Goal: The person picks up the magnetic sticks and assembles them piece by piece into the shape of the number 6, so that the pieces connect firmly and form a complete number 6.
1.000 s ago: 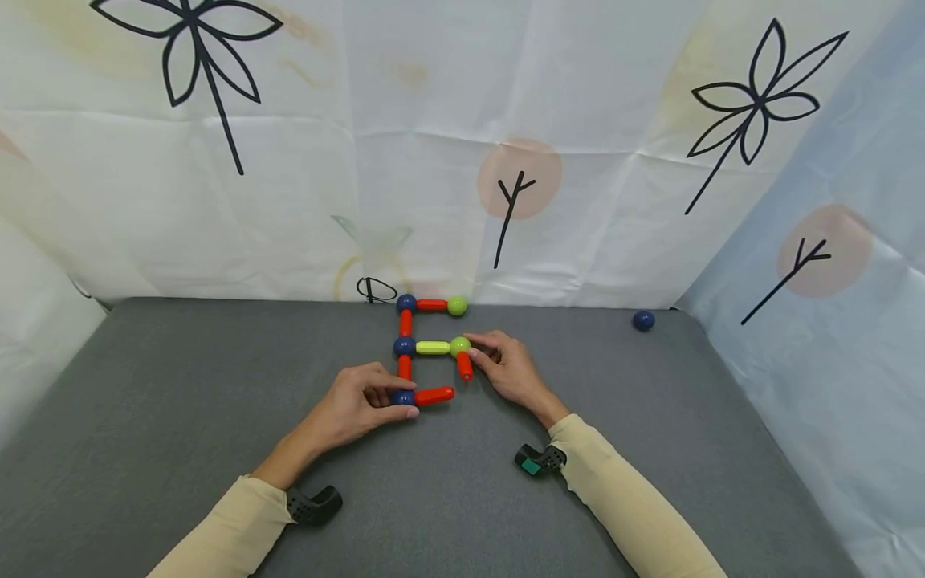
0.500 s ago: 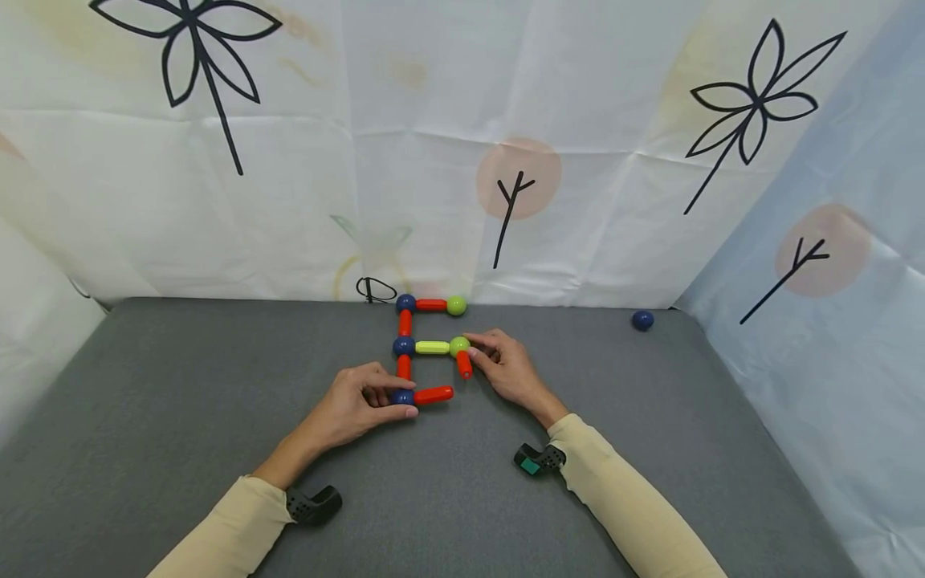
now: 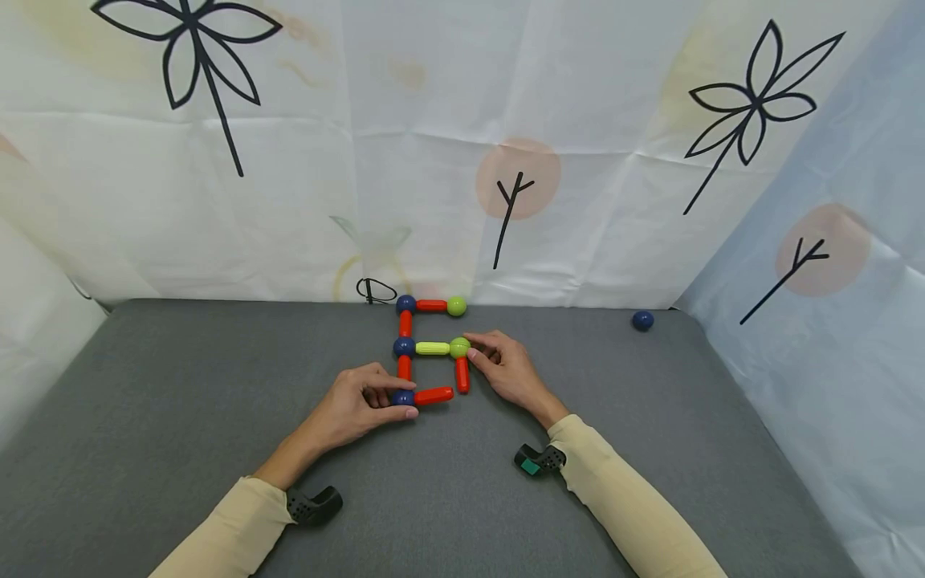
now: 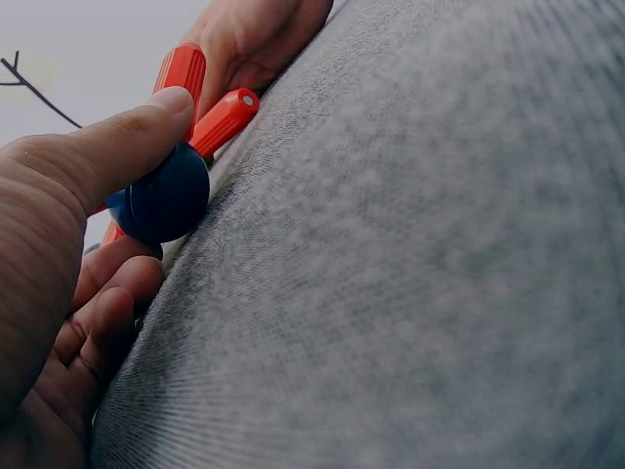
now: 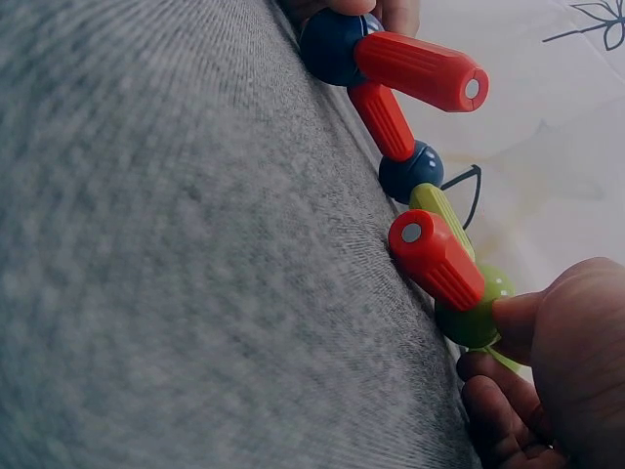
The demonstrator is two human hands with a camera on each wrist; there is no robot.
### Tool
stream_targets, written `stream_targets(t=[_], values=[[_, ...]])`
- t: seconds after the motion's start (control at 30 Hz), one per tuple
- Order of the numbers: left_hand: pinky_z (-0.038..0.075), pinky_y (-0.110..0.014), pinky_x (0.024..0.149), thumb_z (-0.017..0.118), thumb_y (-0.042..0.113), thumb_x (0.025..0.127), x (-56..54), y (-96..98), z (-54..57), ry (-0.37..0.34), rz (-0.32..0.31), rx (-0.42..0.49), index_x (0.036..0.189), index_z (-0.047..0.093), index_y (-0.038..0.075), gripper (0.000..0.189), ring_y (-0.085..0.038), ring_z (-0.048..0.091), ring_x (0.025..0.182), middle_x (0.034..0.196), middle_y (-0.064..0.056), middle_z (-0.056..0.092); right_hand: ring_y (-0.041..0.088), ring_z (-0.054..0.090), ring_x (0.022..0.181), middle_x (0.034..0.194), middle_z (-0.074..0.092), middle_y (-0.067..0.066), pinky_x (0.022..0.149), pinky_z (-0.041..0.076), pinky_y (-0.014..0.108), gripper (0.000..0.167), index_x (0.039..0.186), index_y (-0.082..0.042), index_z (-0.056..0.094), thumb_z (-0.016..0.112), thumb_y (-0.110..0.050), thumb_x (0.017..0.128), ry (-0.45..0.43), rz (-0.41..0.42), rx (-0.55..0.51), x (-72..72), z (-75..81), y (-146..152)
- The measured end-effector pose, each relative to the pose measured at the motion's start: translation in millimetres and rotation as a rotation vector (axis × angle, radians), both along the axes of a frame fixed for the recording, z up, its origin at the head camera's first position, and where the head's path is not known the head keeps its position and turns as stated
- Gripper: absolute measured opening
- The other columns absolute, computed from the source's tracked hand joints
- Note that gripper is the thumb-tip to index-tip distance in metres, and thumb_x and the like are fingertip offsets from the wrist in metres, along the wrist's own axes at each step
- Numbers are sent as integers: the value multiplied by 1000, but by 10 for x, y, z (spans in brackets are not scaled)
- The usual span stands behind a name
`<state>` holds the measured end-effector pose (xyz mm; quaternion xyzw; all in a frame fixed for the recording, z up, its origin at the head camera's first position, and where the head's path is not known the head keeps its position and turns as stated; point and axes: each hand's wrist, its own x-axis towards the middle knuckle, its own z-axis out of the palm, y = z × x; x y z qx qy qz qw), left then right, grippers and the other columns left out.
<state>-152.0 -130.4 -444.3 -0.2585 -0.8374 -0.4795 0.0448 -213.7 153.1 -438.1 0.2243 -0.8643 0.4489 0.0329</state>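
Observation:
Red and yellow-green magnetic rods join blue and green balls into a flat frame on the table. My left hand (image 3: 359, 399) pinches the near blue ball (image 3: 403, 397), thumb on one side and fingers on the other. From that ball a red rod (image 3: 434, 396) points right. My right hand (image 3: 508, 371) pinches the middle green ball (image 3: 459, 347), which a yellow-green rod (image 3: 433, 348) links to the middle blue ball (image 3: 404, 346). A second red rod (image 3: 462, 376) hangs off the green ball toward me. In the right wrist view its silver-tipped end (image 5: 411, 233) touches no ball.
At the frame's far end, a blue ball (image 3: 406, 303), a red rod (image 3: 431, 305) and a green ball (image 3: 456, 306) line up by the back edge. A loose blue ball (image 3: 643, 320) lies at the back right. Printed cloth (image 3: 600, 201) hangs behind the grey table (image 3: 217, 385).
The red rod on the green ball has swung, its free end moving slightly left and nearer to me, close to the other red rod's tip. Both hands keep their places.

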Motion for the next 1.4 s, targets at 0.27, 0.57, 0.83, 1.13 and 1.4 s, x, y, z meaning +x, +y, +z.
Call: stream_targets(t=[0.27,0.57,0.83,1.13,1.4], values=[[47,-26,59,90,25,78,11,3,3,-7,1,3,110,81,13,36,-9,53,65,79,3,58,16,56,77,106,67,6,69,46,29,31,132,-8,69,63,-14,102,-1,4,0,4,0,-1],[46,-26,58,91,25,78,12,-4,-6,3,3,0,111,81,14,36,-9,53,64,79,3,57,16,56,78,106,67,7,70,46,28,32,132,-7,68,64,-14,102,-17,1,-15,8,12,-10],[47,-26,59,91,26,78,15,-8,-1,-2,4,-2,110,81,14,36,-9,53,65,79,3,58,28,65,91,111,68,18,74,52,28,34,130,4,66,66,-10,100,-60,-43,-154,-127,171,170],[47,-26,60,90,27,78,9,-11,-6,-4,1,-11,111,81,15,36,-9,54,66,79,4,57,30,63,99,116,66,26,79,47,22,36,131,7,64,67,-10,99,10,-295,-203,-330,308,742],[47,-26,60,90,28,78,7,-3,5,-16,-2,-5,111,81,17,36,-10,54,66,79,3,57,36,61,98,115,66,24,92,42,34,32,124,3,70,71,-5,93,218,-618,-149,-432,251,1260]])
